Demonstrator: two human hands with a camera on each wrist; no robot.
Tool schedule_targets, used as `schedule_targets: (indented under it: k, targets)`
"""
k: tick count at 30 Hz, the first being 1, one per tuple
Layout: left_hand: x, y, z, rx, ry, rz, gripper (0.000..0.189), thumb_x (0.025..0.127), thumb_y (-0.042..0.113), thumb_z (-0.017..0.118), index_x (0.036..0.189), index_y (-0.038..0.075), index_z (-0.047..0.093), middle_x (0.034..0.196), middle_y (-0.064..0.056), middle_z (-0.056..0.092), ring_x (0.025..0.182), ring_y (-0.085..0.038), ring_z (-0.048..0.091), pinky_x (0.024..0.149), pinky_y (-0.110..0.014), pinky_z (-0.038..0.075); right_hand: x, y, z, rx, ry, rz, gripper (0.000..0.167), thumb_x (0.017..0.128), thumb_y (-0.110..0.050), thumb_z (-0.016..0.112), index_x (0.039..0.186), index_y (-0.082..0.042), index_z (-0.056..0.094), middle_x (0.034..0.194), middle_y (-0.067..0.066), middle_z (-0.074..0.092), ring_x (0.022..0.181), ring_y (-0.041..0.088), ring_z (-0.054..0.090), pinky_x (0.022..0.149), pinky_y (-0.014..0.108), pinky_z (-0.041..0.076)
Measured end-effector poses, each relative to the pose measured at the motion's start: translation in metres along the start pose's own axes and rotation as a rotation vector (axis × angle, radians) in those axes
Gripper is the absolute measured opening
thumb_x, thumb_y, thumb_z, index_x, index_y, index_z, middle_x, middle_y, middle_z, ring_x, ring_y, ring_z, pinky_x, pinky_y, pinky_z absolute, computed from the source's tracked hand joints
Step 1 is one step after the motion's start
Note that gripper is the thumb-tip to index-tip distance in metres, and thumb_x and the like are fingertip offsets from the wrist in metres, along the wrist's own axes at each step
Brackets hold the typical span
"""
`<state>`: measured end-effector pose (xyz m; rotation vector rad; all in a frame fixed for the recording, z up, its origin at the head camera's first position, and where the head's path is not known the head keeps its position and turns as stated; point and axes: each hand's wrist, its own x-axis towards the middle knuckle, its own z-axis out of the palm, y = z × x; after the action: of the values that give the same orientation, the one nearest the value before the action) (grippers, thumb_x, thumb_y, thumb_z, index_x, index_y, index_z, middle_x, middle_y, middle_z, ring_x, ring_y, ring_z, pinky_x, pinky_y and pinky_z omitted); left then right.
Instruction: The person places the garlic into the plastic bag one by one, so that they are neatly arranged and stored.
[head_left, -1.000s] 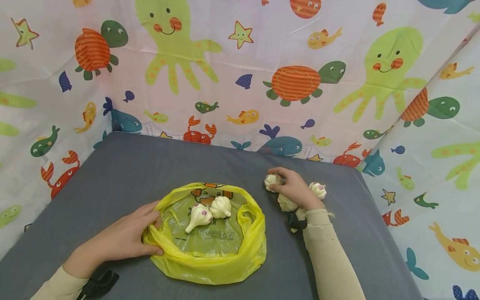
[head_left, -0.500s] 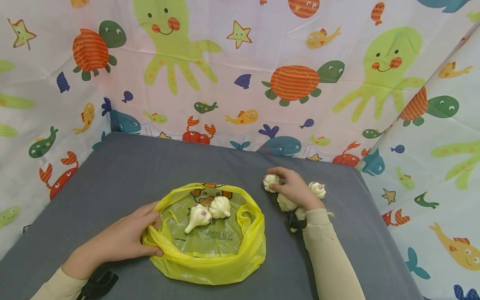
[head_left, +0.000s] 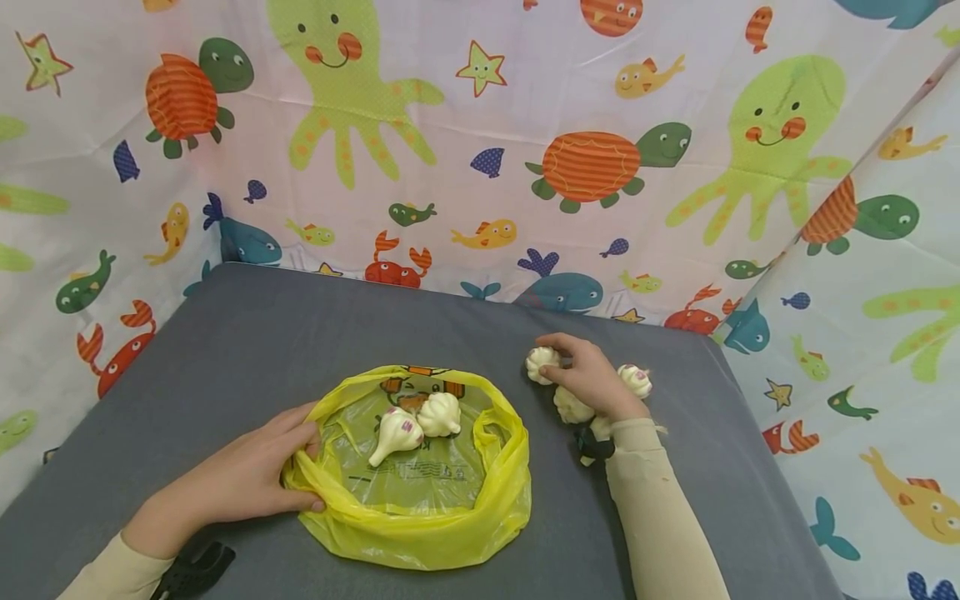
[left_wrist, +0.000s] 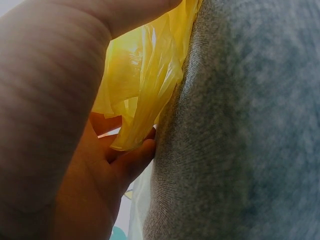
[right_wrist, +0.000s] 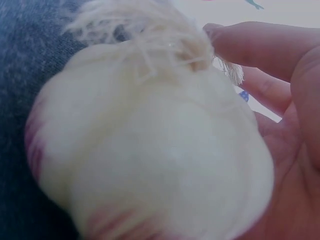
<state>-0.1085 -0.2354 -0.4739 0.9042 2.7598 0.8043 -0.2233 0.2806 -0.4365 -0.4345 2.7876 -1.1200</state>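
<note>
A yellow plastic bag (head_left: 420,533) stands with its mouth spread wide, its rim rolled outward. Two garlic bulbs, one with a long stem (head_left: 396,433) and one rounder (head_left: 439,414), lie inside it. My left hand (head_left: 247,471) grips the bag's left edge, thumb low on the outside; in the left wrist view the folded plastic (left_wrist: 145,85) lies between thumb and fingers. My right hand (head_left: 592,379) pinches a garlic bulb (head_left: 542,365) at the table's right part. Beneath that hand sits another bulb (head_left: 572,408); a large bulb (right_wrist: 160,145) fills the right wrist view.
Another garlic bulb (head_left: 635,381) lies right of the right wrist, and one more (head_left: 600,429) is partly hidden under the wrist strap (head_left: 595,443). The grey-covered table (head_left: 360,312) meets a sea-animal printed curtain (head_left: 480,200) at the back and both sides.
</note>
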Motion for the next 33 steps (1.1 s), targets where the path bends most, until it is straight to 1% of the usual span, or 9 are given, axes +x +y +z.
schedule_targets:
  k: [9, 14, 19, 23, 29, 33]
  targets:
    - [-0.001, 0.000, -0.001, 0.002, 0.000, -0.004, 0.059, 0.079, 0.080, 0.082, 0.101, 0.035, 0.050, 0.169, -0.011, 0.040, 0.142, -0.032, 0.052, 0.085, -0.037, 0.051, -0.001, -0.003, 0.001, 0.007, 0.006, -0.012, 0.048, 0.104, -0.024, 0.078, 0.148, -0.011, 0.065, 0.147, 0.009, 0.066, 0.132, 0.041, 0.063, 0.106, 0.060, 0.054]
    - [-0.002, 0.001, -0.001, -0.001, -0.003, -0.011, 0.059, 0.079, 0.080, 0.082, 0.101, 0.035, 0.050, 0.169, -0.011, 0.040, 0.140, -0.031, 0.052, 0.084, -0.035, 0.050, -0.001, -0.004, -0.001, 0.003, 0.008, -0.021, 0.047, 0.104, -0.025, 0.078, 0.147, -0.014, 0.066, 0.146, 0.008, 0.067, 0.129, 0.038, 0.065, 0.104, 0.057, 0.056]
    - [-0.001, 0.001, -0.002, -0.001, -0.005, -0.012, 0.059, 0.079, 0.079, 0.083, 0.101, 0.035, 0.050, 0.169, -0.011, 0.041, 0.139, -0.030, 0.052, 0.084, -0.033, 0.048, -0.002, -0.010, -0.005, 0.013, 0.012, -0.016, 0.045, 0.103, -0.025, 0.079, 0.146, -0.017, 0.067, 0.144, 0.007, 0.067, 0.129, 0.036, 0.065, 0.101, 0.055, 0.058]
    - [-0.002, 0.000, -0.001, -0.004, -0.005, -0.016, 0.059, 0.079, 0.079, 0.083, 0.100, 0.035, 0.050, 0.168, -0.010, 0.041, 0.138, -0.029, 0.052, 0.083, -0.032, 0.047, -0.003, -0.016, -0.006, 0.016, 0.010, -0.015, 0.046, 0.103, -0.026, 0.079, 0.146, -0.018, 0.067, 0.144, 0.006, 0.067, 0.130, 0.036, 0.064, 0.101, 0.054, 0.058]
    - [-0.001, -0.001, 0.002, 0.022, -0.003, -0.017, 0.060, 0.079, 0.079, 0.083, 0.100, 0.035, 0.050, 0.167, -0.011, 0.043, 0.142, -0.033, 0.052, 0.088, -0.041, 0.053, -0.005, -0.026, -0.006, -0.007, 0.005, -0.018, 0.044, 0.102, -0.026, 0.080, 0.143, -0.018, 0.068, 0.142, 0.004, 0.069, 0.131, 0.035, 0.064, 0.104, 0.056, 0.056]
    - [0.000, -0.001, 0.002, 0.022, -0.003, -0.012, 0.060, 0.079, 0.079, 0.083, 0.100, 0.035, 0.049, 0.167, -0.011, 0.043, 0.143, -0.033, 0.051, 0.088, -0.041, 0.053, -0.007, -0.031, -0.006, -0.014, 0.001, -0.028, 0.044, 0.102, -0.027, 0.081, 0.143, -0.017, 0.068, 0.141, 0.004, 0.070, 0.129, 0.035, 0.065, 0.103, 0.056, 0.057]
